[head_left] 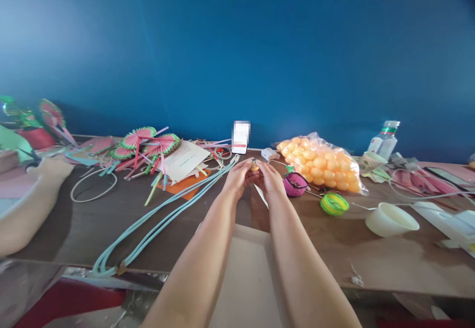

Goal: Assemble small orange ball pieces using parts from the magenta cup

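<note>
Pale left-side glare on the blue wall [237, 56], blurry, stretched edges.

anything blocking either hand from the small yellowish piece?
Nothing visible. The left hand and right hand both have fingertips at the piece. The phone stands beyond them and the bag lies to the right; neither is in between.

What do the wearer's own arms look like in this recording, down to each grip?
The left forearm and right forearm are bare to the picture's lower edge, tapering toward the wrists, with no sleeves, watch or bracelet visible. The left grip and right grip are ungloved hands. Rings or nail polish are too small to tell.
</note>
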`<state>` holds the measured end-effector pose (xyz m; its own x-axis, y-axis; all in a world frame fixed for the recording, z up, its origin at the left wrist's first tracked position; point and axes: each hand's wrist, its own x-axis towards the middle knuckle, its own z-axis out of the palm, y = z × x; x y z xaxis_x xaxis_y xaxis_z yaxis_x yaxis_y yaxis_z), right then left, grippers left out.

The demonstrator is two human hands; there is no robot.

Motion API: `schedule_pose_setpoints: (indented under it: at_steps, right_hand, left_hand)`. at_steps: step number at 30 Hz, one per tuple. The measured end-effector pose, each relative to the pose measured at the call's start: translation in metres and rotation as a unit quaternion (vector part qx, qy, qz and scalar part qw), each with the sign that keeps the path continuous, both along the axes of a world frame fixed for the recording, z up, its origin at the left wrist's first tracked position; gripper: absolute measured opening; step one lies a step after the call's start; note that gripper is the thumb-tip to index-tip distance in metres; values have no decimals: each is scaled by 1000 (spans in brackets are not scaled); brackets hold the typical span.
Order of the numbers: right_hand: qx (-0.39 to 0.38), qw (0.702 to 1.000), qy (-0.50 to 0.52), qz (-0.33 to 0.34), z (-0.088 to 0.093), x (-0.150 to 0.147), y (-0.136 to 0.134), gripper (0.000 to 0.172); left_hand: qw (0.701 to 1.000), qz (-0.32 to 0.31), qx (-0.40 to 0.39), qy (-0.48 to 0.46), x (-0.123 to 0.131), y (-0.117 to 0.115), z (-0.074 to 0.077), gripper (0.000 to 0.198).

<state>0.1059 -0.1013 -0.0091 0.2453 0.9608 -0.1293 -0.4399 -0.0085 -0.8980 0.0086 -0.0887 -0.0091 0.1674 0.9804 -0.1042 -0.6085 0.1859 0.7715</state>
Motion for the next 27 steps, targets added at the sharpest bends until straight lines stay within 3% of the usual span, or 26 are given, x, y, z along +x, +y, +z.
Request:
schedule_pose_setpoints:
  at_steps: [8, 16, 27]
  right_hand:
    - [8, 1000, 13, 16, 1, 0, 0, 31]
    - [10, 1000, -10, -20, 4, -2, -2, 31]
    - [13, 1000, 14, 7, 4, 0, -1, 31]
  left_hand:
    - [1000, -1, 17, -6, 0, 0, 1, 25]
    - [1000, -2, 19, -1, 1, -3, 2, 22]
    - [1000, -1, 18, -4, 1, -2, 3, 23]
